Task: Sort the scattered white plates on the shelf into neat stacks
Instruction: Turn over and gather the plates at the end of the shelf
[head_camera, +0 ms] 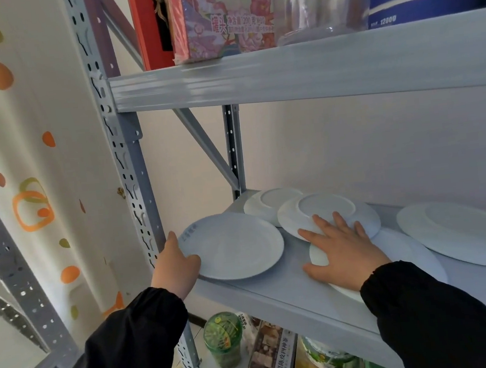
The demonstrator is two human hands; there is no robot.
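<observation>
White plates lie scattered across the gray shelf (pixel 277 294). The left hand (pixel 175 269) grasps the near-left plate (pixel 236 246) at its 9 o'clock rim. The right hand (pixel 340 250) lies flat, fingers released, touching an upturned plate (pixel 328 209) and a front plate (pixel 402 252).
</observation>
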